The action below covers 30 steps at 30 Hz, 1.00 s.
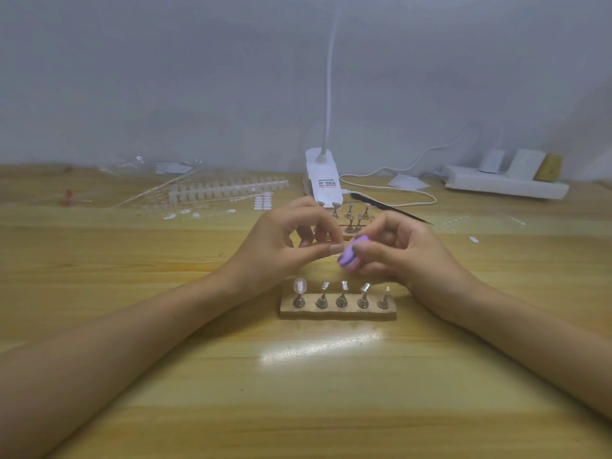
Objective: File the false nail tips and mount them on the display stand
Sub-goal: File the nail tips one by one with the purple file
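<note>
Nail file: purple. Display stand: pale wood base, silver pegs. Table: yellow wood grain. Lamp, centre frame: white.

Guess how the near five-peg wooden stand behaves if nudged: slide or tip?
Likely slides, not tips: the stand is a low, long wooden bar flat on the glossy table. Probably light, so shifts easily. The mounted nail tip atop a thin peg may pop off.
</note>
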{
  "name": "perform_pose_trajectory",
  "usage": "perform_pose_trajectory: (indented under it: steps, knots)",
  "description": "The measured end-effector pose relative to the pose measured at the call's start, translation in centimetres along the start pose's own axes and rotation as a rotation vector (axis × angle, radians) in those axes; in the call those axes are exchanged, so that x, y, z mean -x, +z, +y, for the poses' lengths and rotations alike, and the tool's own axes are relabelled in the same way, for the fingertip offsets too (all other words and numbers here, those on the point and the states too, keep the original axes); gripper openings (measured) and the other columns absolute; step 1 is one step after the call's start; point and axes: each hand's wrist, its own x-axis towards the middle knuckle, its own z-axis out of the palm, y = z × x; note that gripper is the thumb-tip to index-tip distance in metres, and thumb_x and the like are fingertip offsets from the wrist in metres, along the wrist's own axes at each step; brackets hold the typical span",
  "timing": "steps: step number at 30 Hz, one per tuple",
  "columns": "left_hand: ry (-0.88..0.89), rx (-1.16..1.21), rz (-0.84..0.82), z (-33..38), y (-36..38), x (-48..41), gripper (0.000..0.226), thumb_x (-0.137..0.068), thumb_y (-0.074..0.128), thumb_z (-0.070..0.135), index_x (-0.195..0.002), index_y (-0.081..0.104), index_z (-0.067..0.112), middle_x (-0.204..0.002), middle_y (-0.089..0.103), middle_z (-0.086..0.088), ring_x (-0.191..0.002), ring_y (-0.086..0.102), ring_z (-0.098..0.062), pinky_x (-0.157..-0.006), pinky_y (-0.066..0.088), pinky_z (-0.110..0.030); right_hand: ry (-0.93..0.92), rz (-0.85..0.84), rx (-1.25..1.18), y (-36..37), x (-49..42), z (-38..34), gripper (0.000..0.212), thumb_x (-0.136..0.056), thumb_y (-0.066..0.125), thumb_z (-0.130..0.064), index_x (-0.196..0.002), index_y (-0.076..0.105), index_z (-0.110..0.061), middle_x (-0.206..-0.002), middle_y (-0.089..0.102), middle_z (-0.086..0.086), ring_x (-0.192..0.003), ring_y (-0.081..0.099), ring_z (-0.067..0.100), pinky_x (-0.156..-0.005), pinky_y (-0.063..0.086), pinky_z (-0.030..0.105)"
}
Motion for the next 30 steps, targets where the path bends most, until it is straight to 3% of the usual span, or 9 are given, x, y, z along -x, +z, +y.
perform_pose_trajectory:
  steps: [2, 6, 9, 13, 16, 20, 24, 30]
  knots:
    - [0.006, 0.009, -0.015, 0.08, 0.07, 0.01, 0.005, -0.083, 0.076, 0.008, -0.081, 0.071, 0.010, -0.082, 0.054, 0.003, -0.070, 0.052, -0.007, -0.058, 0.035, -0.006, 0.009, -0.063, 0.056, 0.19, 0.03, 0.05, 0.029, -0.078, 0.074, -0.022, -0.091, 0.055, -0.004, -0.088, 0.076, 0.017, -0.081, 0.075, 0.027, -0.068, 0.060, 0.030]
    - [0.001, 0.023, -0.007, 0.16, 0.09, 0.01, 0.006, -0.082, 0.075, 0.008, -0.081, 0.070, 0.011, -0.083, 0.055, 0.003, -0.070, 0.053, -0.005, -0.057, 0.035, -0.005, 0.008, 0.076, -0.065, -0.17, -0.22, 0.35, 0.033, -0.074, 0.073, -0.025, -0.092, 0.057, -0.003, -0.086, 0.075, 0.017, -0.078, 0.074, 0.024, -0.073, 0.062, 0.033]
    - [0.005, 0.018, -0.018, 0.26, 0.28, 0.05, 0.008, -0.081, 0.076, 0.008, -0.080, 0.070, 0.012, -0.083, 0.054, 0.002, -0.069, 0.052, -0.001, -0.055, 0.034, -0.004, 0.044, 0.028, -0.065, -0.33, -0.35, 0.27, 0.037, -0.071, 0.075, -0.029, -0.093, 0.058, -0.004, -0.086, 0.074, 0.017, -0.075, 0.073, 0.022, -0.072, 0.062, 0.033]
    - [-0.022, 0.013, 0.019, 0.15, 0.13, -0.02, 0.008, -0.082, 0.076, 0.011, -0.081, 0.070, 0.016, -0.086, 0.058, 0.000, -0.072, 0.056, -0.014, -0.060, 0.037, -0.005, 0.041, -0.018, -0.051, -0.33, -0.31, 0.18, 0.034, -0.074, 0.075, -0.027, -0.094, 0.059, -0.004, -0.087, 0.075, 0.017, -0.077, 0.074, 0.023, -0.071, 0.061, 0.031]
    - [-0.010, 0.011, -0.015, 0.26, 0.18, -0.02, 0.008, -0.082, 0.075, 0.008, -0.081, 0.070, 0.014, -0.084, 0.055, 0.002, -0.071, 0.054, -0.005, -0.058, 0.036, -0.005, 0.020, -0.074, 0.021, -0.04, -0.09, 0.15, 0.032, -0.079, 0.074, -0.025, -0.095, 0.057, -0.003, -0.086, 0.075, 0.016, -0.079, 0.075, 0.025, -0.067, 0.059, 0.028]
    - [0.017, 0.015, -0.027, 0.37, 0.18, -0.08, 0.010, -0.082, 0.076, 0.005, -0.081, 0.070, 0.013, -0.085, 0.051, 0.003, -0.070, 0.048, -0.002, -0.057, 0.035, -0.004, 0.016, 0.073, -0.095, -0.25, -0.32, 0.27, 0.035, -0.072, 0.075, -0.029, -0.093, 0.060, -0.005, -0.083, 0.075, 0.014, -0.073, 0.074, 0.020, -0.066, 0.059, 0.026]
    - [0.078, -0.021, -0.037, 0.46, 0.25, 0.02, 0.015, -0.081, 0.076, 0.006, -0.081, 0.069, 0.019, -0.087, 0.049, 0.003, -0.071, 0.047, 0.001, -0.058, 0.034, -0.005, 0.043, 0.019, -0.074, -0.27, -0.40, 0.21, 0.032, -0.074, 0.073, -0.026, -0.094, 0.061, -0.005, -0.082, 0.074, 0.013, -0.068, 0.072, 0.019, -0.063, 0.058, 0.026]
    - [0.014, 0.020, 0.011, 0.02, 0.15, -0.10, 0.007, -0.082, 0.076, 0.011, -0.082, 0.070, 0.015, -0.089, 0.051, 0.002, -0.070, 0.045, -0.004, -0.061, 0.036, -0.007, -0.002, -0.105, 0.025, -0.06, -0.13, 0.19, 0.024, -0.083, 0.071, -0.022, -0.093, 0.059, -0.003, -0.085, 0.074, 0.019, -0.074, 0.072, 0.023, -0.063, 0.058, 0.027]
